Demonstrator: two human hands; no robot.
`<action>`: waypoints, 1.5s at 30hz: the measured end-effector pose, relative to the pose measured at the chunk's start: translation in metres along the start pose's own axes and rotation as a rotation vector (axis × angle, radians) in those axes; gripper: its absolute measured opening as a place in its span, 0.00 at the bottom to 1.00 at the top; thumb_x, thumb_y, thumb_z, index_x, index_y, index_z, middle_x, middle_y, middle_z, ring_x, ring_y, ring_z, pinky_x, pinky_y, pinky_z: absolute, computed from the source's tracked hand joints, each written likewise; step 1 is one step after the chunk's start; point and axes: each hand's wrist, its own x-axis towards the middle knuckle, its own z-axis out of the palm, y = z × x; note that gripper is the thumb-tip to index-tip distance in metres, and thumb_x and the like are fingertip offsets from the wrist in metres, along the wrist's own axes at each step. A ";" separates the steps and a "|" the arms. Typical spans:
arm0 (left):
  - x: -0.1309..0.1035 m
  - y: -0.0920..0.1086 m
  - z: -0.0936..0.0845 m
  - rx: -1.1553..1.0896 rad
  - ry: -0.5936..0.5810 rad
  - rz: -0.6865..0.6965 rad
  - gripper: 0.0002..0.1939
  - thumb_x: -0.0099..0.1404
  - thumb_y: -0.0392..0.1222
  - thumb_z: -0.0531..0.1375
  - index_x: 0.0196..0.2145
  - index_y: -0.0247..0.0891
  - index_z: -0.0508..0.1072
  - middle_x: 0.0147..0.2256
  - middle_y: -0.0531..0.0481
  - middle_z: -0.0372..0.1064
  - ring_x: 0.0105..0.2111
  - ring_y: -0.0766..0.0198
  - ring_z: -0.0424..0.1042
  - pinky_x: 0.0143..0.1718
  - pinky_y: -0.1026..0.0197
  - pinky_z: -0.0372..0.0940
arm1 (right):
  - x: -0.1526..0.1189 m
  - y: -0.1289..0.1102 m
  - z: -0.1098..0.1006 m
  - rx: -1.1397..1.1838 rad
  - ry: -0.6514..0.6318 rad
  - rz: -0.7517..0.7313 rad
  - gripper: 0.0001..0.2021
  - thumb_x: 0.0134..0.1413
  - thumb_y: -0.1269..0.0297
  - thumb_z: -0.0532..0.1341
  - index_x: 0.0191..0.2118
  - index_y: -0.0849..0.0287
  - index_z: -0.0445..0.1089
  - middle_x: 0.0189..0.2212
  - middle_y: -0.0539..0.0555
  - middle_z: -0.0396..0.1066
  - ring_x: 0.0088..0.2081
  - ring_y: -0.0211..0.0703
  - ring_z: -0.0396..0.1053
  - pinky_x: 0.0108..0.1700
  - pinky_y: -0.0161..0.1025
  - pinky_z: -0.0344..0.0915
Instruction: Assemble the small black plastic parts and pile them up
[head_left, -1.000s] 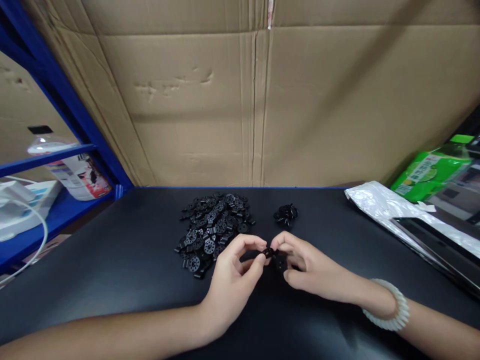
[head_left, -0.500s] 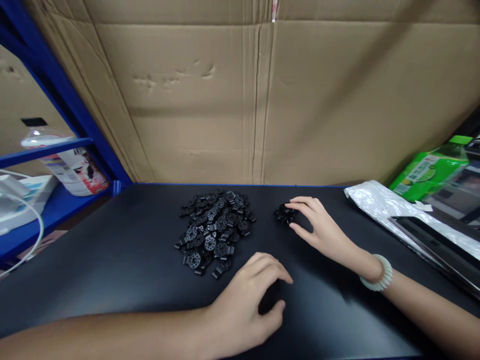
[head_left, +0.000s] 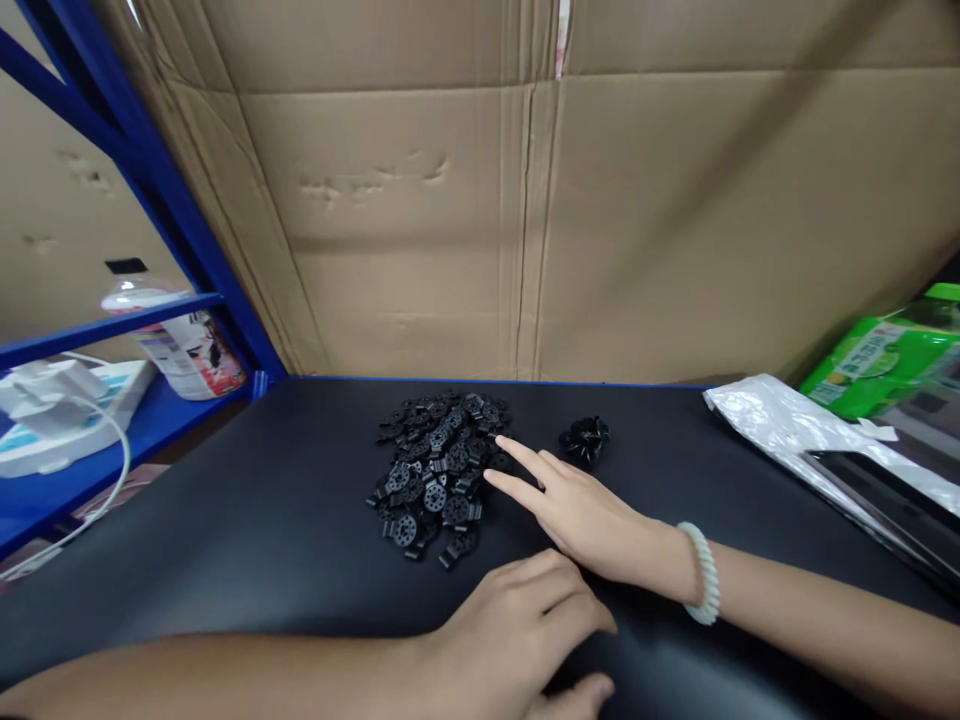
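Observation:
A pile of small black plastic parts [head_left: 435, 480], round perforated discs with short tabs, lies on the black tabletop [head_left: 300, 500]. My right hand [head_left: 570, 500], with a pale beaded bracelet [head_left: 701, 575] at the wrist, reaches to the right edge of this pile. Its thumb and forefinger are spread apart, and I see nothing between them; whether the tips touch a part I cannot tell. Nearer to me, my left hand [head_left: 532, 630] rests low over the table, fingers bent and thumb apart, holding nothing visible. Beyond my right hand sits a small cluster of glossy black pieces [head_left: 585, 440].
A silvery plastic bag [head_left: 780, 420] lies at the right with a dark phone-like slab [head_left: 870, 490] on it, beside a green-labelled bottle [head_left: 885, 360]. On the left, a blue shelf [head_left: 165, 420] carries a bottle [head_left: 187, 350] and a white power strip [head_left: 75, 420]. Cardboard [head_left: 412, 250] stands behind.
My right hand has left the small black cluster and moved left to the pile's edge, its fingers spread. My left hand has shifted slightly right and toward me. The camera view has shifted a little.

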 end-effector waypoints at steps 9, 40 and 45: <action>0.000 0.000 -0.003 -0.046 0.026 -0.027 0.12 0.59 0.36 0.61 0.42 0.34 0.72 0.37 0.45 0.75 0.37 0.58 0.71 0.42 0.61 0.69 | 0.024 0.014 0.011 0.220 0.243 -0.086 0.11 0.63 0.71 0.51 0.43 0.58 0.70 0.42 0.59 0.70 0.45 0.45 0.68 0.49 0.45 0.68; 0.005 -0.007 -0.008 -0.716 0.610 -0.493 0.12 0.53 0.32 0.69 0.36 0.40 0.76 0.35 0.53 0.75 0.39 0.63 0.73 0.44 0.64 0.67 | -0.039 -0.032 -0.009 1.515 0.233 0.531 0.17 0.43 0.79 0.63 0.38 0.55 0.63 0.34 0.47 0.65 0.37 0.34 0.67 0.39 0.32 0.66; 0.004 -0.009 -0.006 -0.604 0.542 -0.419 0.12 0.51 0.32 0.71 0.34 0.42 0.80 0.33 0.52 0.76 0.35 0.63 0.74 0.39 0.65 0.68 | -0.038 -0.031 -0.013 1.854 -0.114 0.514 0.17 0.47 0.74 0.57 0.46 0.60 0.63 0.35 0.52 0.67 0.34 0.41 0.72 0.43 0.48 0.68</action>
